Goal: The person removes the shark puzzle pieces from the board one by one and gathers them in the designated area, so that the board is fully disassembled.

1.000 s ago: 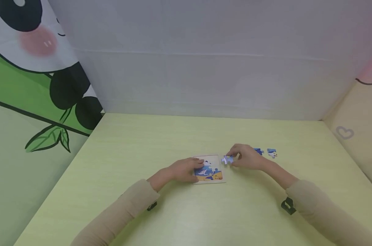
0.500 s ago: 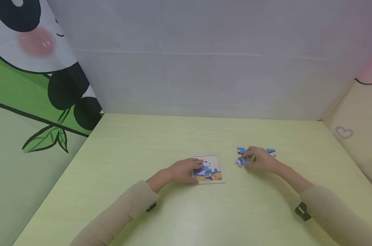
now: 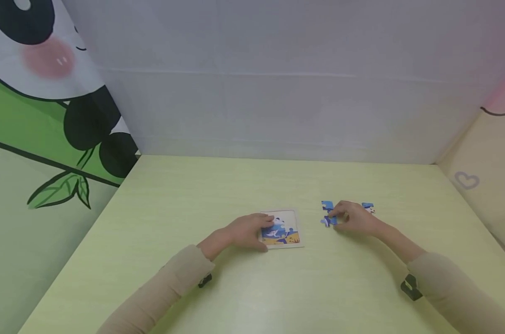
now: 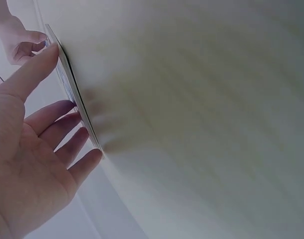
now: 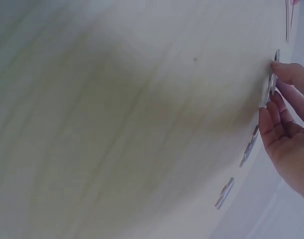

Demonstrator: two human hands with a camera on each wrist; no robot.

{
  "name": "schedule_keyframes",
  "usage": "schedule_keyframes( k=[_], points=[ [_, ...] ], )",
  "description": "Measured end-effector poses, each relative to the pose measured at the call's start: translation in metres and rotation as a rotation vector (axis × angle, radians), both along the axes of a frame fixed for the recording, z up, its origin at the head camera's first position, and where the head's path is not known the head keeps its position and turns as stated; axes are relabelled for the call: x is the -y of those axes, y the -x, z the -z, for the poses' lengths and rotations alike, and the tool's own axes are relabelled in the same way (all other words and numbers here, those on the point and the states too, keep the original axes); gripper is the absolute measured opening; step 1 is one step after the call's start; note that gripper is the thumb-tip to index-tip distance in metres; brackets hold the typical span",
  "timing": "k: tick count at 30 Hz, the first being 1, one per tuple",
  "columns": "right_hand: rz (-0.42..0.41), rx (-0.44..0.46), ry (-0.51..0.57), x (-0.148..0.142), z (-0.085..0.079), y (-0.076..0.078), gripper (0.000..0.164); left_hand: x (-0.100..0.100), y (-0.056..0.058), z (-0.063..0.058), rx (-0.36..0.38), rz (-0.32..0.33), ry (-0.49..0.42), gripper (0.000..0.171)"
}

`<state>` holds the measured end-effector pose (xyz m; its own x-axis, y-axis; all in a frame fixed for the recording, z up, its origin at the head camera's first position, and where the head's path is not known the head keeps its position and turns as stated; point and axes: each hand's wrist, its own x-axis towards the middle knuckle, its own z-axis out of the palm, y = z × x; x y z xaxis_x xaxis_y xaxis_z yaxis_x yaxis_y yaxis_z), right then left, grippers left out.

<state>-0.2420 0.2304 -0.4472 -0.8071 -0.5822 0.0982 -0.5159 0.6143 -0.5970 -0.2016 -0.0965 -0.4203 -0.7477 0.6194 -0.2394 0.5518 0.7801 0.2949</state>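
Observation:
In the head view a square jigsaw board (image 3: 282, 247) lies mid-table, its picture partly filled with blue, white and orange pieces. My left hand (image 3: 247, 232) rests on its left side, thumb at the near edge and fingers over the picture. The left wrist view shows these fingertips (image 4: 78, 117) against the thin board. To the right, my right hand (image 3: 356, 219) pinches a blue-and-white jigsaw piece (image 3: 329, 221) between thumb and fingers, low over the table. Just beyond it lies another blue jigsaw piece (image 3: 327, 205).
A further jigsaw piece (image 3: 367, 207) lies behind the right hand. Two flat jigsaw pieces (image 5: 249, 147) show beside that hand in the right wrist view. A pale wall (image 3: 252, 116) closes off the back of the yellowish table (image 3: 219, 185), with printed panels at both sides.
My right hand has moved right, away from the board, with the jigsaw piece, then stayed nearly still while the piece turned slightly. The left hand has kept its place on the board.

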Motion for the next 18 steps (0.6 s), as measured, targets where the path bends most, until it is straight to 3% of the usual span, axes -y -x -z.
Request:
schedule_keyframes(
  k=[7, 18],
  points=[
    [0.02, 0.015, -0.019, 0.0004, 0.0005, 0.0, 0.026, 0.0047, 0.0025, 0.0003, -0.057, 0.0, -0.023, 0.069],
    [0.02, 0.022, -0.024, -0.0001, 0.0003, -0.0013, 0.028, 0.0078, 0.0041, 0.0, -0.032, -0.008, -0.048, 0.069]
  ],
)
